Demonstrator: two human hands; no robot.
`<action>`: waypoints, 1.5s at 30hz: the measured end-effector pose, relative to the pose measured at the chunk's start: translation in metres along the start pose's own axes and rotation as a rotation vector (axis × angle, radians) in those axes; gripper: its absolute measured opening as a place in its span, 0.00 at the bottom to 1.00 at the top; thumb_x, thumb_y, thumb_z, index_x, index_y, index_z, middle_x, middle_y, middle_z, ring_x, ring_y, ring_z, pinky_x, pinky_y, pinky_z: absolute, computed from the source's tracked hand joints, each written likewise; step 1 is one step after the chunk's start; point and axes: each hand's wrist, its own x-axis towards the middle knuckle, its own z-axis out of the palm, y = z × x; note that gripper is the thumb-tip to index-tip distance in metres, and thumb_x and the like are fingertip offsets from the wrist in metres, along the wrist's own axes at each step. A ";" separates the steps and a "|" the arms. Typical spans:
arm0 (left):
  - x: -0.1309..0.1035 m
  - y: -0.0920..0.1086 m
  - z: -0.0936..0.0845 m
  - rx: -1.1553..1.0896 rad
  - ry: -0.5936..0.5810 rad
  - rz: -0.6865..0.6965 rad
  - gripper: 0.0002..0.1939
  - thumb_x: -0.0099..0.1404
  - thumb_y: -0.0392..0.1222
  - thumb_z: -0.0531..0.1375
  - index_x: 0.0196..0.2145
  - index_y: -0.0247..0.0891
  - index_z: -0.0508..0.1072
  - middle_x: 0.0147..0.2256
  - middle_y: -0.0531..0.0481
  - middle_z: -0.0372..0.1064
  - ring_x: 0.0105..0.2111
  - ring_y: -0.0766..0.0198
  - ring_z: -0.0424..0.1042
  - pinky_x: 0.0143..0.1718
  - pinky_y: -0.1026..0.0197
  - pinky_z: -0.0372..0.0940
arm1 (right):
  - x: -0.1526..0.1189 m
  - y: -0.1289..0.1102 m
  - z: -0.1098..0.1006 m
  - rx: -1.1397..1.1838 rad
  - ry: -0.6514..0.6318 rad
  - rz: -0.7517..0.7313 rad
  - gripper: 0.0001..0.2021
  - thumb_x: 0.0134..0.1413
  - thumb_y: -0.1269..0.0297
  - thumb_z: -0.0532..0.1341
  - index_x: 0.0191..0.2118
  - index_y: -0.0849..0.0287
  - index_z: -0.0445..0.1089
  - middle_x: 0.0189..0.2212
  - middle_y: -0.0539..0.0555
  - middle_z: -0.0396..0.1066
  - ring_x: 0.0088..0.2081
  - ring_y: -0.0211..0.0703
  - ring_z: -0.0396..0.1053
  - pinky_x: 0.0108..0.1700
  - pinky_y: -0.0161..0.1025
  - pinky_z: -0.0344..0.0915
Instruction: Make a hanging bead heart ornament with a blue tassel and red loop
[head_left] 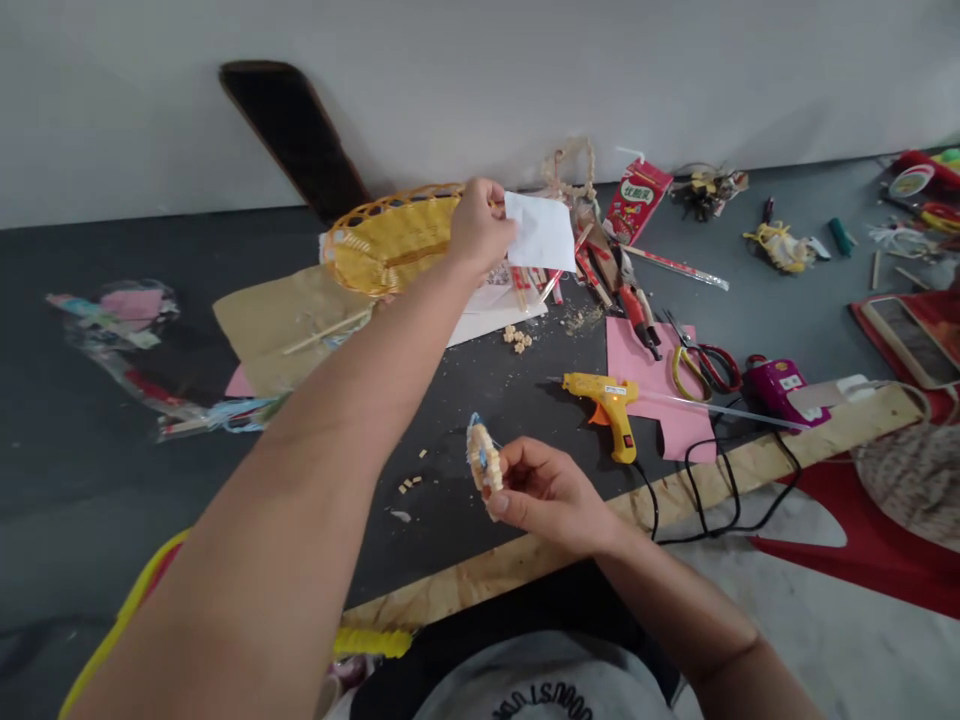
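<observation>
My left hand (480, 230) reaches across to the back of the table, its fingers closed on the edge of a small sheet of white paper (544, 232). That hand is just right of a yellow woven basket (405, 250), partly hidden behind it. Nearer to me, my right hand (555, 490) pinches a small round craft piece (484, 465) of pale wood-coloured bits with blue on it, seen nearly edge-on above the table. A yellow glue gun (611, 405) lies to the right of this hand. Several small pale flower-like pieces (517, 340) lie between my hands.
Scissors (701, 365) and a red-handled tool (637, 315) lie on pink paper (686, 435). Behind them stands a red drink carton (637, 200). A purple bottle (787, 390) sits near the wooden front edge (750, 450), where a black cord (727, 480) hangs. Brown paper (277, 320) lies left.
</observation>
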 end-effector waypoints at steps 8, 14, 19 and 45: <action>0.021 0.016 0.020 0.566 -0.041 -0.016 0.15 0.65 0.32 0.61 0.49 0.35 0.65 0.41 0.56 0.68 0.45 0.68 0.63 0.52 0.59 0.52 | -0.003 0.005 -0.004 0.076 -0.040 0.009 0.20 0.45 0.55 0.75 0.36 0.57 0.66 0.27 0.46 0.64 0.27 0.31 0.59 0.30 0.31 0.57; -0.002 0.025 -0.010 0.830 -0.062 0.167 0.25 0.63 0.33 0.63 0.57 0.36 0.66 0.57 0.44 0.62 0.51 0.59 0.57 0.59 0.48 0.49 | -0.002 0.002 -0.008 0.069 -0.022 -0.009 0.19 0.47 0.54 0.73 0.36 0.58 0.67 0.28 0.46 0.65 0.27 0.30 0.60 0.30 0.31 0.58; -0.031 0.019 -0.047 0.957 -0.115 0.192 0.30 0.63 0.40 0.64 0.60 0.28 0.62 0.60 0.40 0.59 0.58 0.54 0.52 0.66 0.42 0.44 | 0.001 0.000 -0.013 0.085 0.017 -0.062 0.17 0.49 0.52 0.72 0.37 0.57 0.69 0.31 0.49 0.70 0.28 0.32 0.64 0.31 0.32 0.62; -0.287 0.010 -0.106 0.929 0.118 0.873 0.10 0.65 0.33 0.61 0.44 0.43 0.73 0.38 0.50 0.79 0.44 0.58 0.76 0.54 0.50 0.61 | 0.003 -0.005 0.020 -0.065 0.109 -0.107 0.17 0.46 0.52 0.73 0.39 0.56 0.75 0.30 0.48 0.71 0.29 0.33 0.66 0.29 0.31 0.64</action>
